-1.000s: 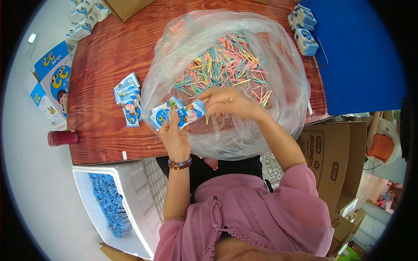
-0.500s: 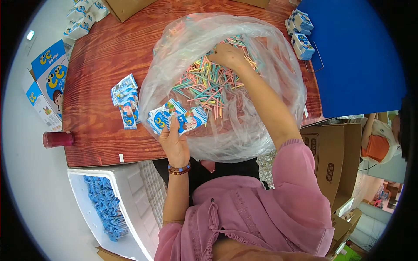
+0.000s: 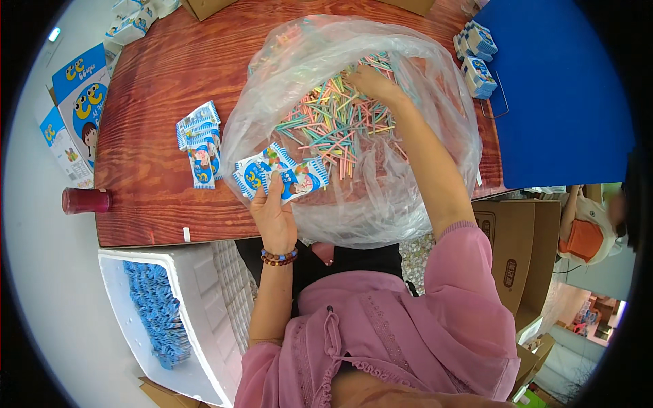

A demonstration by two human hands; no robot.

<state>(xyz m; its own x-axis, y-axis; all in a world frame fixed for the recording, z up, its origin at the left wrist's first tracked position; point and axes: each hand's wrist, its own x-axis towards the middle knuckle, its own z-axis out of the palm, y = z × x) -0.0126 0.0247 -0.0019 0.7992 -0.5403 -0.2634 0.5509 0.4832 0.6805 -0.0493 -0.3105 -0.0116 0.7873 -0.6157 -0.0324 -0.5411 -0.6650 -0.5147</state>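
My left hand (image 3: 273, 216) is closed on several small blue-and-white candy packets (image 3: 257, 175), fanned out over the near left edge of a large clear plastic bag (image 3: 354, 221). Its thumb lies on top of them. Inside the bag lies a loose pile of thin pastel sticks (image 3: 333, 115) in pink, yellow and teal. At the far side of that pile, my right hand (image 3: 373, 83) reaches in with fingers bent together and fingertips down among the sticks. What those fingertips hold, if anything, is hidden.
More packets (image 3: 203, 146) lie on the red wood-grain table (image 3: 153, 88). A red-pink jar (image 3: 87, 200) stands at the left edge. Below it, a white foam box (image 3: 197, 326) holds blue packets. Stacked packs (image 3: 478, 76) sit far right, beside a blue panel (image 3: 558, 95); cardboard boxes (image 3: 510, 258) stand right.
My right hand has shifted slightly right within the stick pile, its fingers still down in it. The left hand keeps the packets in nearly the same place. The view has tilted a little.
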